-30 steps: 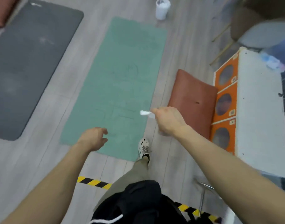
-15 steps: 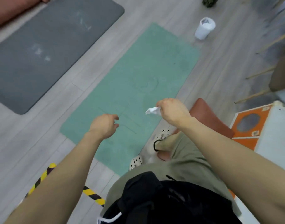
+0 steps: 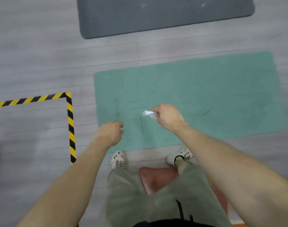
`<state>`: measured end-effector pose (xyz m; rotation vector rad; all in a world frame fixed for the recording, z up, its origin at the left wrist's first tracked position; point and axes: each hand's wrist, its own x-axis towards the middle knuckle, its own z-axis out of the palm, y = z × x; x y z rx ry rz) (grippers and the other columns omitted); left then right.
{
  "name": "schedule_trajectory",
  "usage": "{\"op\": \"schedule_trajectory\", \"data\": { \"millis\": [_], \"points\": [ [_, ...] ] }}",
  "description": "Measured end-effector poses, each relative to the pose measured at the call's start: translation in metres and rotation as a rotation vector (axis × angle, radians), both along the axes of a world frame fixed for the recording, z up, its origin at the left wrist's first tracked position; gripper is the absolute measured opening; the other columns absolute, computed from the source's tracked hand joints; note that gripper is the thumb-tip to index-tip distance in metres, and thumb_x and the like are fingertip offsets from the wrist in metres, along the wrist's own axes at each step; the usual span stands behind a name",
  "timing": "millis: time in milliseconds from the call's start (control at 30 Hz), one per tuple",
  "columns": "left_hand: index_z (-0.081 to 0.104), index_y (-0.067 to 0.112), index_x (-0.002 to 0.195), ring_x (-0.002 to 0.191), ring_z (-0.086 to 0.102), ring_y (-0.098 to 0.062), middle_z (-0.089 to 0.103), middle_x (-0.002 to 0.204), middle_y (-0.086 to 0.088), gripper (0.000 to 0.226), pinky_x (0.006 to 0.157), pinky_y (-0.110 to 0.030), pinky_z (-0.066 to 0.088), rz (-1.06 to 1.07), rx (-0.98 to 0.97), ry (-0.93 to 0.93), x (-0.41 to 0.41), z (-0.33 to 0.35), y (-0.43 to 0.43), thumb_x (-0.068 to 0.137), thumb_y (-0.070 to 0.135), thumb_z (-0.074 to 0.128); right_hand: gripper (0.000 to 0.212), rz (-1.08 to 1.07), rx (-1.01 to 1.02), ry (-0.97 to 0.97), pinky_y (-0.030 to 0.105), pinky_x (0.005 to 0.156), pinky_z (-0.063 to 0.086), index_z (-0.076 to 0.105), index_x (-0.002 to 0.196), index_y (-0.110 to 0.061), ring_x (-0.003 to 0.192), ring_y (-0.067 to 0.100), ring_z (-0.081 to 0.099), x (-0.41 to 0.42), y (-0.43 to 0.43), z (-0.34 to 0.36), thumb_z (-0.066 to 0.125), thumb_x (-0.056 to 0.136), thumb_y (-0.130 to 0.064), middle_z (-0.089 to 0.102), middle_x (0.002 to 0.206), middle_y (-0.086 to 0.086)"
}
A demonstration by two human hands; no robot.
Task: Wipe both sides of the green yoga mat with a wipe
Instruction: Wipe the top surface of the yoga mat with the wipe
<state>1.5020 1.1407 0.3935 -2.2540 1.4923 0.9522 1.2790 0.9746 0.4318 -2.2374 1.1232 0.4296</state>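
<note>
The green yoga mat [image 3: 205, 89] lies flat on the grey wood floor, its long side running left to right in front of my feet. My right hand [image 3: 168, 117] hangs above the mat's near left part and pinches a crumpled white wipe [image 3: 148, 113], which is off the mat's surface. My left hand [image 3: 111, 133] is held over the mat's near left corner with fingers loosely curled and nothing in it.
A dark grey mat [image 3: 164, 15] lies on the floor beyond the green one. Yellow-black hazard tape [image 3: 69, 122] marks a corner on the floor at left. A reddish-brown cushion [image 3: 156, 179] sits between my legs behind my white shoes [image 3: 118, 158].
My view has swung round, so the green mat now lies crosswise before me. My feet stand at its long edge. The white bin and the orange cabinet have left the view.
</note>
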Motion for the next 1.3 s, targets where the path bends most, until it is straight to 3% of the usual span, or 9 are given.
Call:
{"op": "schedule_trajectory", "data": {
  "millis": [233, 567, 667, 733, 800, 867, 967, 1133, 1300],
  "points": [
    [0.065, 0.026, 0.122, 0.111, 0.068, -0.034, 0.071, 0.121, -0.005, 0.027, 0.087, -0.04, 0.056, 0.008, 0.124, 0.03, -0.027, -0.093, 0.05, 0.105, 0.037, 0.048, 0.023, 0.033, 0.052, -0.009, 0.045, 0.083, 0.056, 0.072, 0.108, -0.014, 0.098, 0.04, 0.067, 0.022, 0.024, -0.107, 0.053, 0.097, -0.021, 0.064, 0.105, 0.013],
    [0.061, 0.016, 0.123, 0.114, 0.064, -0.038, 0.064, 0.123, -0.013, 0.026, 0.089, -0.043, 0.053, 0.1, 0.179, 0.098, -0.059, -0.414, 0.057, 0.106, 0.024, 0.045, 0.028, 0.196, 0.217, 0.288, 0.032, 0.077, 0.046, 0.064, 0.127, -0.018, 0.11, 0.037, 0.066, 0.037, 0.027, -0.427, 0.059, 0.099, -0.017, 0.071, 0.122, 0.016],
    [0.055, 0.019, 0.136, 0.121, 0.057, -0.038, 0.058, 0.129, -0.014, 0.034, 0.097, -0.047, 0.05, 0.26, 0.077, 0.022, -0.081, -0.508, 0.075, 0.105, 0.029, 0.044, 0.031, 0.225, 0.149, 0.151, 0.035, 0.092, 0.054, 0.069, 0.133, -0.027, 0.117, 0.034, 0.067, 0.036, 0.026, -0.515, 0.054, 0.107, -0.03, 0.073, 0.129, 0.008],
    [0.044, 0.024, 0.151, 0.133, 0.048, -0.037, 0.05, 0.143, -0.014, 0.05, 0.107, -0.053, 0.042, 0.319, -0.006, -0.09, -0.096, -0.554, 0.084, 0.104, 0.04, 0.047, 0.045, 0.185, 0.03, -0.103, 0.043, 0.105, 0.053, 0.066, 0.142, -0.032, 0.126, 0.033, 0.064, 0.027, 0.031, -0.562, 0.05, 0.104, -0.016, 0.068, 0.141, 0.007],
    [0.034, 0.031, 0.16, 0.142, 0.038, -0.037, 0.04, 0.155, -0.015, 0.061, 0.112, -0.061, 0.034, 0.374, -0.054, -0.164, -0.11, -0.594, 0.087, 0.104, 0.052, 0.044, 0.055, 0.28, -0.096, -0.218, 0.049, 0.121, 0.039, 0.059, 0.151, -0.027, 0.145, 0.037, 0.049, 0.011, 0.039, -0.611, 0.05, 0.1, -0.01, 0.052, 0.159, 0.014],
    [0.031, 0.034, 0.162, 0.139, 0.037, -0.039, 0.038, 0.157, -0.017, 0.066, 0.107, -0.06, 0.037, 0.378, -0.103, -0.244, -0.119, -0.627, 0.083, 0.103, 0.061, 0.04, 0.058, 0.512, -0.099, -0.09, 0.052, 0.132, 0.013, 0.036, 0.165, -0.03, 0.163, 0.037, 0.012, -0.007, 0.048, -0.653, 0.046, 0.107, -0.033, 0.017, 0.175, 0.018],
    [0.036, 0.031, 0.16, 0.134, 0.039, -0.041, 0.042, 0.153, -0.019, 0.068, 0.106, -0.059, 0.034, 0.396, -0.234, -0.376, -0.135, -0.655, 0.088, 0.101, 0.065, 0.042, 0.078, 0.62, -0.176, -0.031, 0.057, 0.131, -0.006, 0.009, 0.169, -0.038, 0.161, 0.03, -0.023, -0.024, 0.061, -0.698, 0.032, 0.102, -0.071, -0.015, 0.176, 0.016],
    [0.052, 0.03, 0.15, 0.122, 0.047, -0.039, 0.05, 0.14, -0.018, 0.061, 0.104, -0.054, 0.035, 0.457, -0.514, -0.536, -0.135, -0.698, 0.08, 0.099, 0.063, 0.047, 0.081, 0.575, -0.369, -0.23, 0.055, 0.132, -0.002, 0.013, 0.17, -0.027, 0.164, 0.024, -0.007, -0.006, 0.057, -0.738, 0.026, 0.104, -0.071, 0.0, 0.178, 0.006],
    [0.038, 0.026, 0.158, 0.142, 0.037, -0.038, 0.04, 0.156, -0.018, 0.067, 0.115, -0.052, 0.033, 0.419, -0.374, -0.465, -0.147, -0.692, 0.091, 0.102, 0.061, 0.041, 0.073, 0.644, -0.332, -0.166, 0.05, 0.132, 0.002, 0.015, 0.17, -0.017, 0.164, 0.022, 0.004, -0.021, 0.068, -0.719, 0.026, 0.11, -0.057, 0.007, 0.178, 0.005]
  ]
}}
